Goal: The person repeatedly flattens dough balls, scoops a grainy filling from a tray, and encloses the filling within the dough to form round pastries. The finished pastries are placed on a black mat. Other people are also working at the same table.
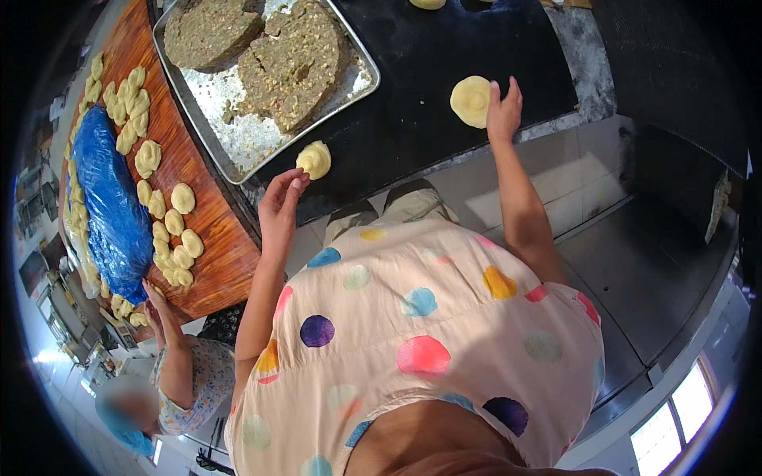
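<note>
My left hand [281,201] pinches the edge of a small coiled dough piece [314,159] between thumb and fingertips, beside the corner of a metal tray [215,140]. At the right, a flattened round of dough [469,102] with a faint spiral lies on the black work surface [417,65]. My right hand [505,112] is at its right edge, thumb against the dough and fingers apart. Two large slabs of coarse filling with seeds or nuts, a left one [209,31] and a right one [294,65], sit in the tray.
Several dough pieces [174,222] lie on a wooden table [220,262] at the left, around a blue plastic-wrapped mass [110,196]. A co-worker [193,381] has their hands at that table. Another dough round [427,3] shows at the top edge.
</note>
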A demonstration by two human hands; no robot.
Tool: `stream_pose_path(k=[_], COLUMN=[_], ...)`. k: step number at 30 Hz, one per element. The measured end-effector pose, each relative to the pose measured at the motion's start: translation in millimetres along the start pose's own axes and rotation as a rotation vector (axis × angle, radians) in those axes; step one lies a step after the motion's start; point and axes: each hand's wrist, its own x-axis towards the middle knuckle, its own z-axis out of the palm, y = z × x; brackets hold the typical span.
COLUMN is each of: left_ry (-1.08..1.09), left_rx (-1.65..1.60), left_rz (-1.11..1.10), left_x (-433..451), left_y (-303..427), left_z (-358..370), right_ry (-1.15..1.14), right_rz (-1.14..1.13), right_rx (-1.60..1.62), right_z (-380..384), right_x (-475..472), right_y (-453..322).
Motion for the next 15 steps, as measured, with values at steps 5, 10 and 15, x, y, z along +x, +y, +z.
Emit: stream_pose_path(k=[5, 10, 15], left_ry=[-0.036, -0.061, -0.062], left_rx=[-0.074, -0.057, -0.113], left_rz=[-0.090, -0.017, -0.046], left_x=[1, 2, -7], left_y=[3, -2, -14], left_z=[-4, -1, 1], right_ry=[-0.204, -0.607, -0.937], right_rz=[0.391, -0.013, 0.101], right_rx=[0.349, -0.045, 0.583], right_z=[18, -24, -72], right_x=[18, 22, -17], right_y=[49, -2, -91])
